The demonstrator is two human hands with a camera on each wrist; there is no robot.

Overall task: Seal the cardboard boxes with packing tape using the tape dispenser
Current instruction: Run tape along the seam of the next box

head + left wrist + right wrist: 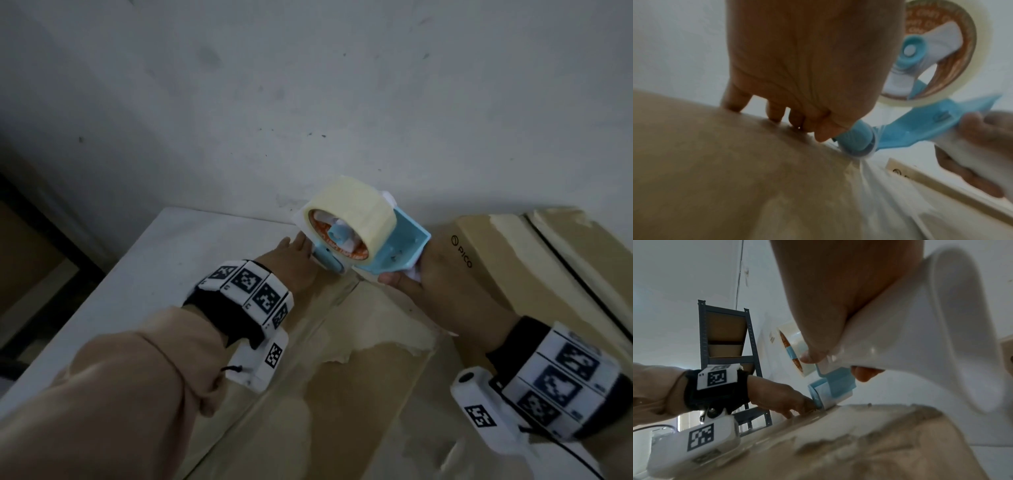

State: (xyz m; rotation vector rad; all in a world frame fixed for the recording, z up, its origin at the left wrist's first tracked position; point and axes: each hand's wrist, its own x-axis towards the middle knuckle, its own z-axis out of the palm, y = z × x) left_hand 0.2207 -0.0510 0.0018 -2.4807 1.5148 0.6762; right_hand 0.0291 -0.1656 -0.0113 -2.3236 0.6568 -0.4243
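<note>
A blue and white tape dispenser is being held over the far edge of a cardboard box, whose top is taking up the near middle of the head view. The dispenser's white handle is being gripped by the right hand, with the fingers and thumb curled round it. A roll of clear packing tape is being carried on the dispenser's hub, above and beyond the box edge. The dispenser's blue roller is being held down against the far edge of the box, and a strip of clear tape is being stretched from it along the box toward the near side.

The left hand is being rested on the box top just left of the roller, with its fingers held fairly straight and pressed down onto the cardboard at the far edge; nothing is being gripped by it. The thumb tip is lying just beside the roller; contact cannot be told.

The box is being supported on a white table. A second cardboard box, printed with "PICO", is lying to the right, just beside the first. A dark metal shelving unit is being shown at the far left in the right wrist view, against a white wall.
</note>
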